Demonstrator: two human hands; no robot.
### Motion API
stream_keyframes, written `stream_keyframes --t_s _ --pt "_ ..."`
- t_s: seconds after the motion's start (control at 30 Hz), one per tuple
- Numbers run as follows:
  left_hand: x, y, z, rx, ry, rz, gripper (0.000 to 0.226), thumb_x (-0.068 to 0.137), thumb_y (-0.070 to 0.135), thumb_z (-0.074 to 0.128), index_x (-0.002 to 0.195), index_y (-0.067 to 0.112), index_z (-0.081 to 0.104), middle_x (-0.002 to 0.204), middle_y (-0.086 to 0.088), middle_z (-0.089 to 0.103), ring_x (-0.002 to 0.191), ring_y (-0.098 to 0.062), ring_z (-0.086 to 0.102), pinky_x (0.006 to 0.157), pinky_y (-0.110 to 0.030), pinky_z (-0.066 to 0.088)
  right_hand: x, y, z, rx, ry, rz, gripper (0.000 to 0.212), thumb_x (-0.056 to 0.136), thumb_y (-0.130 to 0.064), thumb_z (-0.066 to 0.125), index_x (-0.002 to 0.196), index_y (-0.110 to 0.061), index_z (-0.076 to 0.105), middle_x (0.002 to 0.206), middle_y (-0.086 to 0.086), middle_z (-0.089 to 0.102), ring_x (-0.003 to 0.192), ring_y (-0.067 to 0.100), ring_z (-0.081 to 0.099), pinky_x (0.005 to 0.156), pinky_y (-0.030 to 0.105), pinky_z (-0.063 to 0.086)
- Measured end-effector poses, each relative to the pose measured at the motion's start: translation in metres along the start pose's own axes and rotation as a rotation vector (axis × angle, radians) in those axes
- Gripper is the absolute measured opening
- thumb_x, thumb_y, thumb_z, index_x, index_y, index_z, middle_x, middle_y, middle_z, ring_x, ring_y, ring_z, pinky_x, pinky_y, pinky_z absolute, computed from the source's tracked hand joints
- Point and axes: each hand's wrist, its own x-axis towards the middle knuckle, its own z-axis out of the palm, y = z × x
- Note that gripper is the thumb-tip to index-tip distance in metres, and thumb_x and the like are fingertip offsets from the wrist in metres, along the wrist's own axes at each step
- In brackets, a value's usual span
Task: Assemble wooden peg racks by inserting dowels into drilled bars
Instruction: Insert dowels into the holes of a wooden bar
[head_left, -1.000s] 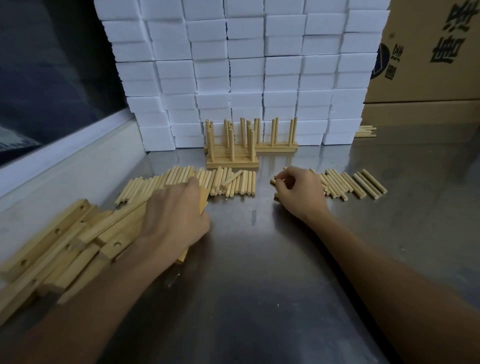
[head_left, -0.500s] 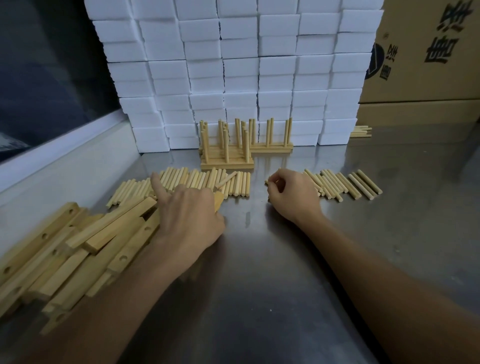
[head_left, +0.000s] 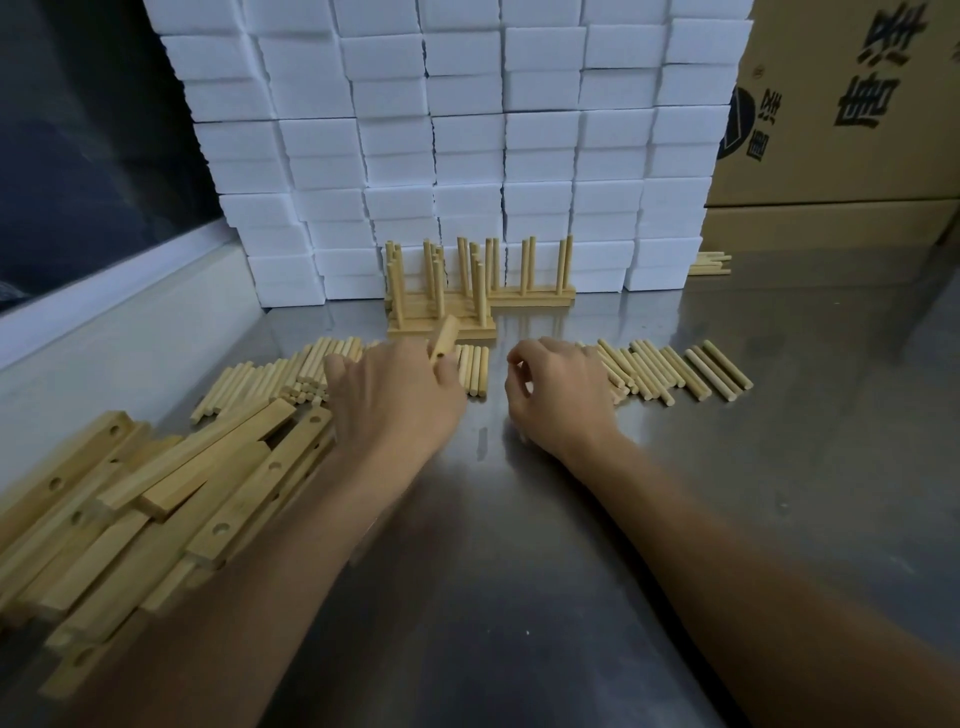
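Left hand (head_left: 395, 400) reaches forward palm down over the steel surface (head_left: 519, 597), fingers gripping a drilled bar (head_left: 444, 339) tilted upward; right hand (head_left: 558, 397) hovers beside the loose dowels (head_left: 670, 371), fingers curled, pinching nothing visible

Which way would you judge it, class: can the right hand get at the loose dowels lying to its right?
Probably yes: the right hand already sits against that row of dowels, and nothing lies over them.

Single head-worn wide-angle view — looks forward and down over a shiny steel tabletop (head_left: 519, 597), close enough that both forearms fill the lower frame. Faces a stacked wall of white foam blocks (head_left: 467, 130) at the back — edges bowed by the lens.
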Motion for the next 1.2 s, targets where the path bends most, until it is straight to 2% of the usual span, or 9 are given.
stream_keyframes --t_s 0.1,0.2,0.27,0.37,0.57,0.73,0.9,1.07,1.2 --pt "0.006 0.002 0.005 -0.345 -0.020 -0.131 0.041 0.101 0.040 0.044 0.073 0.014 0.059 0.060 0.002 0.052 0.054 -0.015 0.048 0.057 -0.030 0.035 -0.001 -0.010 0.002 -0.006 0.013 -0.056 0.014 0.091 -0.023 0.058 0.099 -0.015 0.066 0.091 0.000 0.065 0.085 0.021 0.059 0.083 0.037 0.042" --pt "0.012 0.000 0.010 -0.763 -0.135 -0.345 0.043 0.101 0.044 0.043 0.071 0.015 0.054 0.059 -0.001 0.049 0.054 -0.018 0.048 0.055 -0.031 0.041 -0.002 -0.016 0.003 0.006 -0.006 -0.101 0.021 0.092 -0.029 0.058 0.107 -0.016 0.065 0.100 0.002 0.065 0.093 0.024 0.059 0.084 0.038 0.041" --pt "0.013 -0.004 0.012 -1.040 -0.194 -0.511 0.043 0.101 0.047 0.044 0.083 0.012 0.060 0.061 -0.004 0.057 0.049 -0.019 0.055 0.049 -0.030 0.047 -0.003 -0.017 0.004 0.006 -0.061 -0.104 0.031 0.093 -0.037 0.055 0.118 -0.019 0.060 0.109 0.002 0.062 0.101 0.024 0.057 0.089 0.040 0.042" --pt "0.013 -0.009 0.018 -1.242 -0.208 -0.602 0.038 0.104 0.044 0.041 0.100 0.012 0.062 0.055 -0.002 0.059 0.039 -0.018 0.051 0.040 -0.027 0.042 -0.004 -0.019 0.006 0.016 -0.112 -0.097 0.044 0.094 -0.048 0.051 0.130 -0.022 0.051 0.118 0.002 0.058 0.107 0.025 0.055 0.093 0.044 0.042" --pt "0.012 -0.014 0.024 -1.456 -0.238 -0.639 0.034 0.104 0.036 0.042 0.098 0.005 0.055 0.060 -0.006 0.056 0.036 -0.018 0.044 0.035 -0.023 0.034 -0.006 -0.019 0.010 -0.040 -0.200 -0.077 0.051 0.097 -0.061 0.036 0.136 -0.029 0.042 0.127 0.000 0.059 0.117 0.025 0.053 0.096 0.046 0.033" --pt "0.010 -0.018 0.027 -1.505 -0.283 -0.627 0.024 0.099 0.028 0.046 0.101 0.005 0.052 0.062 -0.008 0.054 0.038 -0.019 0.044 0.036 -0.023 0.033 -0.006 -0.016 0.009 -0.077 -0.245 -0.041 0.051 0.096 -0.064 0.028 0.108 -0.028 0.063 0.114 -0.003 0.060 0.111 0.021 0.052 0.097 0.045 0.031" --pt "0.011 -0.019 0.030 -1.496 -0.277 -0.613 0.022 0.099 0.026 0.048 0.101 0.005 0.054 0.062 -0.009 0.054 0.039 -0.019 0.045 0.036 -0.024 0.034 -0.007 -0.018 0.005 -0.108 -0.226 0.005 0.045 0.098 -0.056 0.034 0.098 -0.023 0.065 0.105 -0.001 0.062 0.105 0.022 0.053 0.094 0.044 0.033" --pt "0.008 -0.020 0.029 -1.510 -0.272 -0.562 0.014 0.097 0.014 0.047 0.086 0.007 0.052 0.063 -0.012 0.054 0.040 -0.021 0.045 0.037 -0.024 0.034 -0.004 -0.017 0.001 -0.167 -0.199 0.125 0.028 0.094 -0.047 0.049 0.091 -0.022 0.060 0.092 -0.003 0.064 0.094 0.021 0.058 0.092 0.042 0.034" --pt "0.008 -0.019 0.028 -1.507 -0.275 -0.530 0.011 0.094 0.006 0.046 0.088 0.008 0.055 0.063 -0.011 0.054 0.041 -0.020 0.044 0.037 -0.024 0.035 -0.003 -0.025 0.003 -0.145 -0.195 0.186 0.022 0.095 -0.042 0.056 0.103 -0.022 0.056 0.094 -0.002 0.065 0.095 0.023 0.059 0.094 0.042 0.033"
